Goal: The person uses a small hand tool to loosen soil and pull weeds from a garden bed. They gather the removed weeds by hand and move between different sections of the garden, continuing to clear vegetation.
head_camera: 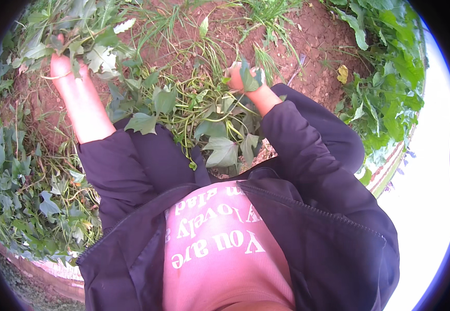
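Observation:
My left hand (66, 64) reaches into a clump of lobed leaves (102, 56) at the upper left. Foliage covers most of its fingers, so its grip is hidden, and a thin stem crosses the wrist. My right hand (239, 79) is low over the soil at the far edge of a tangle of leafy vines (194, 105). Its fingers look curled, but a green leaf (250, 77) hangs in front of them. Something pale shows at the fingers, too unclear to name. The vines, with long pale-green stems, spread between my knees.
Reddish-brown soil (314, 42) with grass tufts (155, 25) lies ahead. Dense leafy plants (394, 74) line the right side, and more vines (34, 186) cover the ground at left. A yellow leaf (342, 74) lies at right. My bent right knee (341, 144) is beside my right forearm.

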Available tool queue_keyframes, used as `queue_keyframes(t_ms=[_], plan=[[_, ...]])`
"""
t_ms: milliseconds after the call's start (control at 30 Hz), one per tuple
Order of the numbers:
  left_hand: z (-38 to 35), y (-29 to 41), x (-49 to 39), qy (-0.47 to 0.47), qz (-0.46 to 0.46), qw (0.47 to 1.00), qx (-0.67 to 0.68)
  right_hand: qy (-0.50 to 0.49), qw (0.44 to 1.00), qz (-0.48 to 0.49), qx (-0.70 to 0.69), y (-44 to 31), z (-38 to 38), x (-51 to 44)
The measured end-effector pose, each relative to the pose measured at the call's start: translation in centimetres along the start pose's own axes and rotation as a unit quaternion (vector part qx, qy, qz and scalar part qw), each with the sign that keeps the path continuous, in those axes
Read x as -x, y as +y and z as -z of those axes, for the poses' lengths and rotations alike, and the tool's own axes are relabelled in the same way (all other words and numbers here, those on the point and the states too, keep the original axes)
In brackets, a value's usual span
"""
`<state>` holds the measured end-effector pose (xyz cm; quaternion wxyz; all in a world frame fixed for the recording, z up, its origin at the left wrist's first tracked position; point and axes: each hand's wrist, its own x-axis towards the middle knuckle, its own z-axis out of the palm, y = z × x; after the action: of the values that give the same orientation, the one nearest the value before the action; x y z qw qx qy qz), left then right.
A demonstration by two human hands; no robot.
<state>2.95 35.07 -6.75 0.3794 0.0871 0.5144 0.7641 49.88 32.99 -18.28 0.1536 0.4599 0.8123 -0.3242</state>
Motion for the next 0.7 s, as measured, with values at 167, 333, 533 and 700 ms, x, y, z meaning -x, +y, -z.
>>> queue_keyframes(t_ms=[167,333,533,700], plan=[[-0.4,0.3,0.8,-0.017,0.033,0.999,0.024,-0.051,0.973,-0.074,-0.213,-9.3,-3.5,3.4],[-0.3,0.4,1.5,0.036,0.04,0.998,0.01,0.021,0.998,-0.023,-0.059,-10.7,-5.8,6.0],[-0.6,0.0,0.9,0.008,-0.027,1.0,0.014,-0.289,0.955,0.043,0.057,-4.3,7.7,-1.4],[0.0,-0.7,0.5,0.056,0.008,0.998,-0.034,-0.107,0.982,0.034,0.155,4.3,18.8,-1.6]])
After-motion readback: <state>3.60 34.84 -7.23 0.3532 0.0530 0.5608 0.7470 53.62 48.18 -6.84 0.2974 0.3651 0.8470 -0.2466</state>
